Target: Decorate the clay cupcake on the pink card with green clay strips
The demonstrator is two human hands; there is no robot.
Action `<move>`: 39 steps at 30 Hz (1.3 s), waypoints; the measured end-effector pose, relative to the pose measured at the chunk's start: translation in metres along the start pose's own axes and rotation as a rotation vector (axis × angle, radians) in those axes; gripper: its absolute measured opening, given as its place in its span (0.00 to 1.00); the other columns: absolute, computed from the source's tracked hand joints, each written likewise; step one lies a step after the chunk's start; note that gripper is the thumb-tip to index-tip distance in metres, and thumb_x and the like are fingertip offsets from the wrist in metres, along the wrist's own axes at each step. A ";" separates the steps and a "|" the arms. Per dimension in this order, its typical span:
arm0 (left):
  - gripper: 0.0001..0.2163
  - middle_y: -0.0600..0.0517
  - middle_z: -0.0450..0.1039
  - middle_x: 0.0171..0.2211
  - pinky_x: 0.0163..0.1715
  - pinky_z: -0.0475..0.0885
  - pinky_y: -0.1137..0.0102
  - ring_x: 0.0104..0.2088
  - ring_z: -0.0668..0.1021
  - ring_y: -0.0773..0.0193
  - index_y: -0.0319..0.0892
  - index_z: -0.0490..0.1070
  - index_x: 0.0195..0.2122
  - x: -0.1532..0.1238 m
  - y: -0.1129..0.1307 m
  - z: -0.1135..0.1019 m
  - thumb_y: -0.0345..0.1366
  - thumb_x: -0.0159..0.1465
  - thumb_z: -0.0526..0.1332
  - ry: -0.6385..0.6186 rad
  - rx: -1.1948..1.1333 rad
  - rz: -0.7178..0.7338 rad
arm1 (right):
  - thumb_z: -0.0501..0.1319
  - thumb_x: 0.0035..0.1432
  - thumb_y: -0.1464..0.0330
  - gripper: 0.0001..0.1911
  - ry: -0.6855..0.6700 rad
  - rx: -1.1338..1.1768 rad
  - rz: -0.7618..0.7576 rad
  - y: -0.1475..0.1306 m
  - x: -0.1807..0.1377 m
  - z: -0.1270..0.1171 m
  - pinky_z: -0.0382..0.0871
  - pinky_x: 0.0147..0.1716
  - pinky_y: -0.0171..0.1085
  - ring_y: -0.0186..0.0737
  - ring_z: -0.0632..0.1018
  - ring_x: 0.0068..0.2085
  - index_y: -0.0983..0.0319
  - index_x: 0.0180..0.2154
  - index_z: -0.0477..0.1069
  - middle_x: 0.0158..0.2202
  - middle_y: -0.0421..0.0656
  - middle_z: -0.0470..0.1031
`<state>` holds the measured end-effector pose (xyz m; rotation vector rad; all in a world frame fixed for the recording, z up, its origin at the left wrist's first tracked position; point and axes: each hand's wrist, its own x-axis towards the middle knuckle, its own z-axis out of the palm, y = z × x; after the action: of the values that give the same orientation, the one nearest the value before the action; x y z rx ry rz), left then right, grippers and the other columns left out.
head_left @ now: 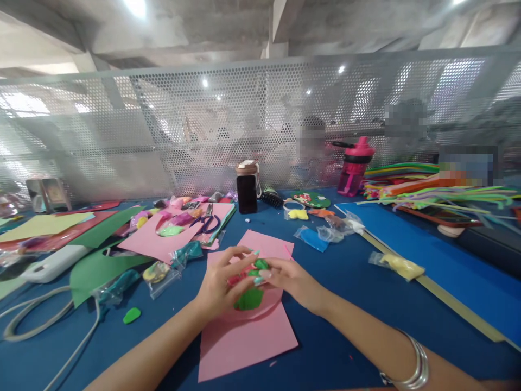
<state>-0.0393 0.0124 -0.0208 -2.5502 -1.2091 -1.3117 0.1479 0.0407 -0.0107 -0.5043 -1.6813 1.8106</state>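
Note:
My left hand [222,285] and my right hand [291,279] meet over a pink paper sheet [244,342] on the blue table. Both sets of fingers are curled and pinched around a small lump of green and red clay [256,267]. A flat green clay shape [249,298] lies on a pink disc just under the hands. My right wrist wears silver bangles [415,364].
Bags of coloured clay [160,271], pink and green paper sheets [163,239], purple scissors [207,221], a dark bottle [246,187], a pink bottle [355,165], stacked foam sheets [427,184] and a white cable [49,320] surround me. A mesh screen stands behind, with people beyond it.

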 end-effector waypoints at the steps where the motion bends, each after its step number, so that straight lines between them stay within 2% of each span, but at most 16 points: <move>1: 0.14 0.44 0.70 0.43 0.34 0.75 0.70 0.40 0.76 0.61 0.42 0.69 0.48 0.000 0.001 0.000 0.38 0.61 0.57 -0.005 0.039 0.063 | 0.62 0.53 0.58 0.20 -0.020 -0.049 0.000 0.000 -0.001 0.002 0.68 0.45 0.41 0.42 0.76 0.42 0.66 0.43 0.71 0.40 0.47 0.76; 3: 0.13 0.44 0.71 0.41 0.31 0.74 0.72 0.37 0.76 0.62 0.42 0.70 0.45 0.000 0.003 0.000 0.39 0.61 0.58 0.005 0.125 0.170 | 0.63 0.51 0.58 0.20 -0.035 -0.110 0.029 0.001 -0.003 0.004 0.69 0.44 0.42 0.43 0.77 0.40 0.67 0.39 0.73 0.36 0.47 0.77; 6: 0.09 0.46 0.73 0.35 0.27 0.72 0.75 0.31 0.76 0.66 0.41 0.70 0.42 0.001 0.003 -0.001 0.36 0.62 0.56 0.007 0.172 0.250 | 0.62 0.50 0.54 0.21 -0.017 -0.084 0.125 0.002 -0.004 0.002 0.72 0.39 0.41 0.42 0.78 0.35 0.67 0.35 0.74 0.30 0.45 0.77; 10: 0.08 0.53 0.71 0.21 0.19 0.64 0.76 0.20 0.71 0.71 0.37 0.70 0.40 0.001 0.001 0.002 0.34 0.63 0.55 -0.022 0.176 0.256 | 0.60 0.51 0.52 0.22 0.088 -0.133 0.119 0.004 -0.002 -0.001 0.72 0.27 0.35 0.37 0.77 0.24 0.67 0.29 0.73 0.21 0.43 0.75; 14: 0.06 0.55 0.70 0.19 0.17 0.60 0.77 0.17 0.69 0.73 0.38 0.70 0.36 -0.001 -0.002 0.003 0.29 0.63 0.54 -0.005 0.193 0.237 | 0.59 0.51 0.52 0.22 0.185 -0.168 0.060 0.004 0.002 -0.004 0.68 0.20 0.31 0.33 0.73 0.18 0.66 0.23 0.70 0.16 0.41 0.72; 22: 0.06 0.56 0.70 0.17 0.17 0.60 0.77 0.16 0.70 0.73 0.39 0.72 0.33 -0.003 -0.009 -0.003 0.28 0.61 0.55 -0.039 0.195 0.210 | 0.59 0.53 0.56 0.20 0.372 -0.239 -0.058 0.002 -0.001 -0.014 0.65 0.19 0.30 0.31 0.71 0.17 0.65 0.19 0.67 0.15 0.40 0.69; 33: 0.07 0.57 0.68 0.16 0.17 0.58 0.76 0.15 0.68 0.73 0.39 0.71 0.32 -0.003 -0.006 -0.003 0.28 0.60 0.54 -0.039 0.201 0.205 | 0.58 0.56 0.59 0.16 0.371 -0.354 -0.063 0.004 -0.002 -0.012 0.64 0.21 0.29 0.30 0.72 0.19 0.66 0.26 0.69 0.22 0.41 0.71; 36: 0.07 0.57 0.66 0.15 0.16 0.56 0.75 0.14 0.66 0.73 0.40 0.71 0.32 -0.002 -0.001 -0.003 0.27 0.60 0.54 -0.052 0.182 0.202 | 0.56 0.58 0.59 0.17 0.357 -0.336 -0.054 0.004 -0.007 -0.003 0.64 0.22 0.30 0.31 0.71 0.21 0.66 0.27 0.69 0.21 0.40 0.69; 39: 0.06 0.56 0.65 0.14 0.16 0.55 0.74 0.14 0.66 0.71 0.39 0.69 0.30 -0.002 0.007 -0.003 0.27 0.60 0.53 -0.116 0.096 0.152 | 0.56 0.58 0.58 0.17 0.326 -0.284 -0.007 0.005 -0.015 0.009 0.63 0.21 0.29 0.31 0.71 0.21 0.66 0.29 0.70 0.20 0.39 0.67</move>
<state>-0.0377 0.0050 -0.0183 -2.6211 -1.0433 -1.0630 0.1521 0.0238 -0.0168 -0.8634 -1.7079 1.3983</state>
